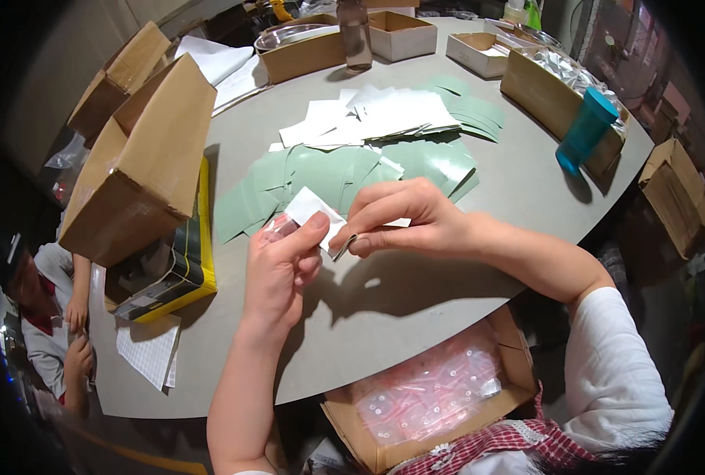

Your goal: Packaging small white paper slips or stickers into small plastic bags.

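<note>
My left hand (285, 257) is closed on a small white card (311, 207), its thumb pressed on the face. A bit of clear, pinkish plastic (279, 228) shows between its fingers, perhaps a bag; its shape is mostly hidden. My right hand (408, 215) pinches the card's lower right corner, where a thin dark folded edge (344, 248) shows between thumb and fingers. Both hands are raised over the grey table (352, 348). Just beyond them fan out pale green cards (313, 178), and behind those lies a loose pile of white cards (400, 111).
Cardboard boxes (142, 166) stand at left, one on a black and yellow box (202, 245). A dark bottle (355, 36) is at the back; a teal bottle (587, 131) leans at right. An open carton of clear pinkish packets (432, 388) sits below the table edge. A person (51, 301) is at left.
</note>
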Demonstrator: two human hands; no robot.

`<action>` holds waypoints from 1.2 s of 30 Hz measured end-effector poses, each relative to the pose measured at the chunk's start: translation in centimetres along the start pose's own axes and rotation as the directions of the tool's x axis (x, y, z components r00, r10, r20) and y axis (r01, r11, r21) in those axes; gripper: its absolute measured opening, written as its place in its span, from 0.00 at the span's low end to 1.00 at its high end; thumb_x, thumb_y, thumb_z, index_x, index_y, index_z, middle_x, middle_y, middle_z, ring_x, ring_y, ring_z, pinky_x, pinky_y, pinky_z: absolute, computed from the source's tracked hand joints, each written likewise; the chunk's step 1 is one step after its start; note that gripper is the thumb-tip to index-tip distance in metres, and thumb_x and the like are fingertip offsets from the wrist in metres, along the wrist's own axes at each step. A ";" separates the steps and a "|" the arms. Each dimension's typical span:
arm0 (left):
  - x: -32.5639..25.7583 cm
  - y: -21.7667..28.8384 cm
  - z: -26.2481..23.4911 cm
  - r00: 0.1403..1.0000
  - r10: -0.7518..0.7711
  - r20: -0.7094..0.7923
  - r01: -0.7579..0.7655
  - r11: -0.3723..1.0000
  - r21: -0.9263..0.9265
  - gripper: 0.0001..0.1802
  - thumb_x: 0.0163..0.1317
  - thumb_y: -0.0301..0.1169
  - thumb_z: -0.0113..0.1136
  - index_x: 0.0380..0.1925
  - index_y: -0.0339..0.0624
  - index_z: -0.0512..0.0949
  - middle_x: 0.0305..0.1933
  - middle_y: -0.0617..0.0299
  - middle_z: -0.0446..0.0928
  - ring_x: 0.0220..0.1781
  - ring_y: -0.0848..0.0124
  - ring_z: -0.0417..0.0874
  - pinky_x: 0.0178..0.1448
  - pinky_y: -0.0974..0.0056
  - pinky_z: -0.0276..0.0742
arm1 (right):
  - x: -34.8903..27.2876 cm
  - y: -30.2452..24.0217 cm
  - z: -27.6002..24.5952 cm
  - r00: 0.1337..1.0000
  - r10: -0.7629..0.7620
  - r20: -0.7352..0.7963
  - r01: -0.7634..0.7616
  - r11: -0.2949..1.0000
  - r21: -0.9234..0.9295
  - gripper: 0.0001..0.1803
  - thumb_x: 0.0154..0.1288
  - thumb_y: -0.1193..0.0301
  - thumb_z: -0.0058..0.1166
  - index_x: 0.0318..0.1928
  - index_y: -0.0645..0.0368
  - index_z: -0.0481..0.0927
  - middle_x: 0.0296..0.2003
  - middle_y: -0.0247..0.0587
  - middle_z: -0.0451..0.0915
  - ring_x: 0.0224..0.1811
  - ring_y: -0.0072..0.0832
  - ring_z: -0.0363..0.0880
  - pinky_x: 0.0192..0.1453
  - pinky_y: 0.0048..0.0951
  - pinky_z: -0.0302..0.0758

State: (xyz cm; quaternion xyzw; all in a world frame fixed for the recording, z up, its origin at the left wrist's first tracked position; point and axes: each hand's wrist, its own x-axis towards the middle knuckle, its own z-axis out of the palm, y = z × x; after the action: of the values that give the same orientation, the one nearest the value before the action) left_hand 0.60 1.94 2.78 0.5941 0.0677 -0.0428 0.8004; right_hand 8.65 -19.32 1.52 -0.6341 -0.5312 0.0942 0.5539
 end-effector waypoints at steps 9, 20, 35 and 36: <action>0.1 -0.4 0.2 0.991 -0.115 0.072 0.124 0.985 -0.121 0.04 0.70 0.29 0.62 0.39 0.41 0.77 0.27 0.72 0.75 0.18 0.91 0.63 0.18 0.79 0.55 | -0.4 -0.9 0.3 0.997 -0.075 -0.036 0.073 0.996 -0.047 0.08 0.70 0.74 0.62 0.46 0.64 0.86 0.32 0.39 0.82 0.31 0.22 0.83 0.34 0.23 0.78; -0.3 -1.1 0.9 0.979 0.171 -0.112 -0.156 0.979 0.134 0.09 0.67 0.37 0.67 0.34 0.45 0.80 0.25 0.75 0.71 0.23 0.87 0.63 0.26 0.76 0.53 | 0.1 0.2 1.1 0.944 0.306 -0.124 -0.256 0.915 0.311 0.16 0.78 0.63 0.53 0.43 0.65 0.82 0.30 0.34 0.83 0.28 0.19 0.82 0.33 0.21 0.79; -1.1 -1.9 1.8 0.944 0.331 0.000 -0.310 0.885 0.347 0.13 0.72 0.34 0.62 0.28 0.38 0.81 0.23 0.75 0.71 0.25 0.85 0.62 0.29 0.73 0.54 | 0.4 -0.1 0.8 0.889 0.407 -0.210 -0.365 0.907 0.210 0.16 0.75 0.62 0.59 0.36 0.64 0.85 0.22 0.31 0.79 0.22 0.15 0.77 0.25 0.20 0.73; -1.2 -2.0 2.3 0.934 0.358 -0.009 -0.331 0.874 0.355 0.12 0.71 0.33 0.62 0.31 0.37 0.82 0.25 0.75 0.72 0.25 0.85 0.63 0.29 0.72 0.55 | 0.4 -0.1 1.0 0.888 0.407 -0.213 -0.365 0.907 0.209 0.16 0.75 0.62 0.59 0.36 0.64 0.85 0.22 0.31 0.79 0.22 0.15 0.77 0.25 0.20 0.73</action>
State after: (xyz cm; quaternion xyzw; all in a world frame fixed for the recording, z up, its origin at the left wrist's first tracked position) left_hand -0.77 -0.83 1.75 0.7298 -0.0180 0.1112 0.6743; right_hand 8.07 -18.40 1.47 -0.6864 -0.3099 0.1648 0.6369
